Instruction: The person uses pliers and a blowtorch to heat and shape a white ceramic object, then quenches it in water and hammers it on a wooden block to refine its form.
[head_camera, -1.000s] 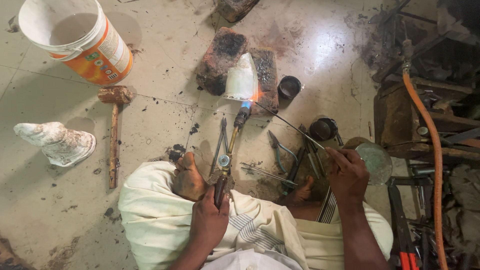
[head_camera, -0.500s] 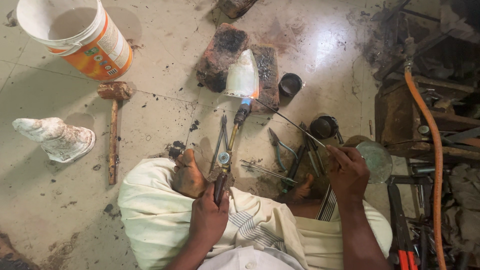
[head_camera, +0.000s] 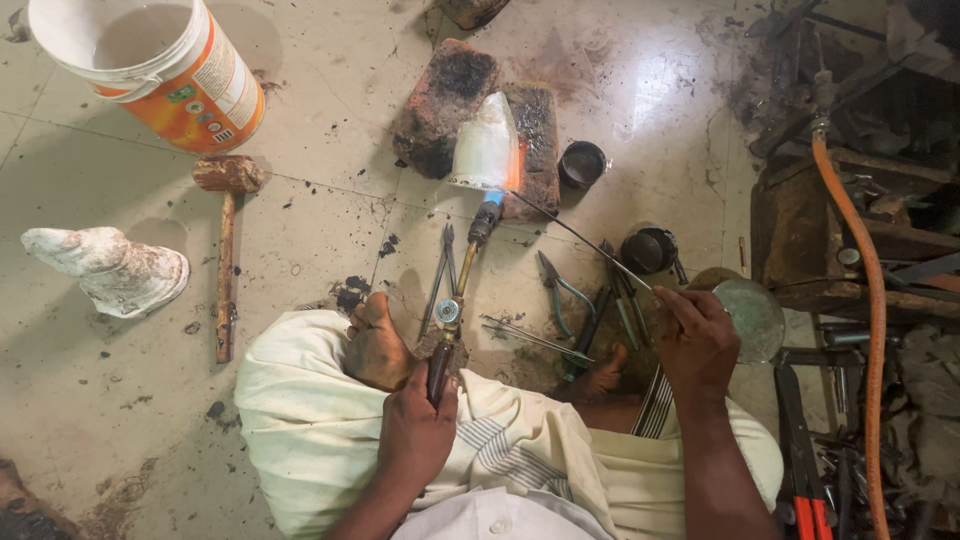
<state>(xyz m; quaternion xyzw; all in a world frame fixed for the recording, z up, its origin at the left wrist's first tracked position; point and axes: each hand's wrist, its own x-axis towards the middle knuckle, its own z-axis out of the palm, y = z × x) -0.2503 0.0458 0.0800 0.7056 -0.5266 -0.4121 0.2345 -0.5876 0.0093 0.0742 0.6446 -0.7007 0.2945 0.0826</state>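
At ten o'clock stands a bucket (head_camera: 150, 70), with a mallet (head_camera: 226, 250) below it at nine. Your left hand (head_camera: 418, 430), at six, is wrapped tight around the torch (head_camera: 462, 270), which points to twelve; its flame touches the white piece (head_camera: 487, 145) on the bricks (head_camera: 445, 105). Your right hand (head_camera: 697, 340), at four, pinches a thin rod (head_camera: 585, 238) whose tip reaches the piece's lower edge.

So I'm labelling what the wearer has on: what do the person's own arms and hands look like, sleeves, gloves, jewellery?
Both forearms are bare with no sleeve showing down to the wrist. The left hand and right hand wear no gloves, and no watch, bracelet or ring is visible from this view. The fingers look smudged with dark grime.
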